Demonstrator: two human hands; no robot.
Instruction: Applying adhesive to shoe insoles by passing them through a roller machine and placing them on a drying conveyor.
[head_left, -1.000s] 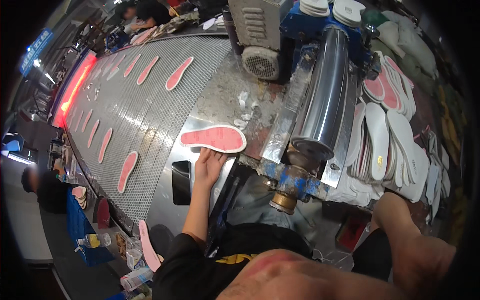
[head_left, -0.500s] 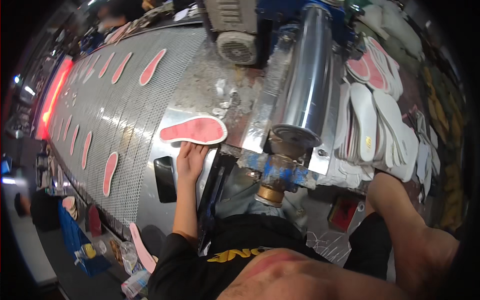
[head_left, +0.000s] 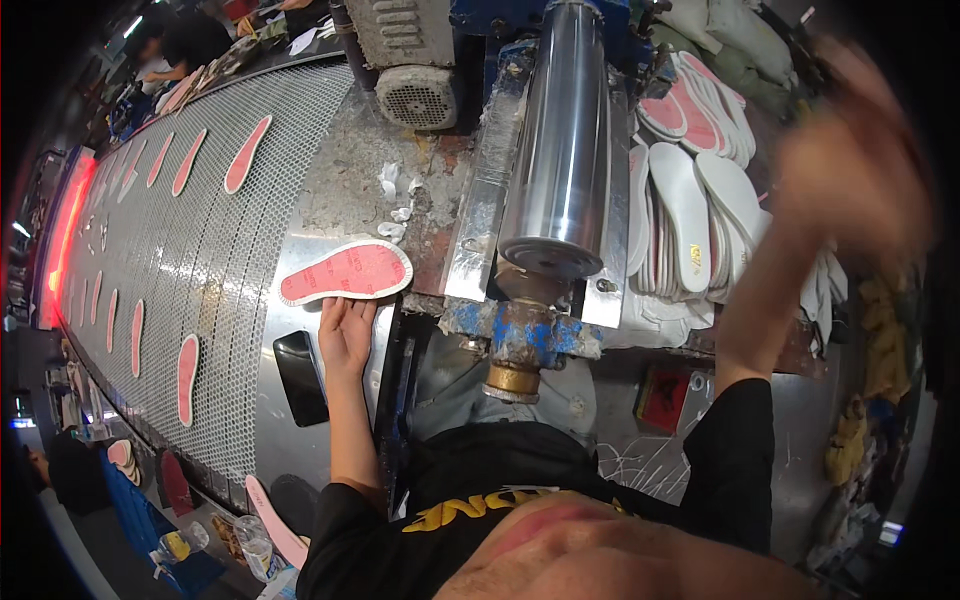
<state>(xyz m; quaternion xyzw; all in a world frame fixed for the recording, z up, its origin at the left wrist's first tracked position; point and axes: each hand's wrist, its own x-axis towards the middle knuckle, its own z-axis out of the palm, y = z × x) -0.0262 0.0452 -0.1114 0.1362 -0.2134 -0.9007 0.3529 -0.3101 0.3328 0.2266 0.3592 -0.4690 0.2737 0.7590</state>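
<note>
At the metal plate beside the conveyor, my left hand (head_left: 346, 335) grips the near edge of a pink-and-white insole (head_left: 345, 272), fingers partly hidden under it. The insole lies nearly sideways, pink face up. My right hand (head_left: 850, 180) is raised at the far right, smeared by motion, so its fingers and anything in them cannot be made out. Nearest to it are stacked white insoles (head_left: 683, 215) and a pile with pink faces (head_left: 705, 110). Between my hands stands a shiny metal roller (head_left: 560, 150).
On the mesh conveyor (head_left: 225, 290) at left lie several pink insoles in rows, with a red glowing heater (head_left: 70, 240) at its far end. A black phone (head_left: 300, 378) rests near my left wrist. A motor (head_left: 417, 97) stands behind the plate. Another person (head_left: 195, 45) is at far left.
My right hand has swung up from low beside the white stack to the far right. My left hand keeps hold of the insole. The whole view has shifted, with things appearing further left.
</note>
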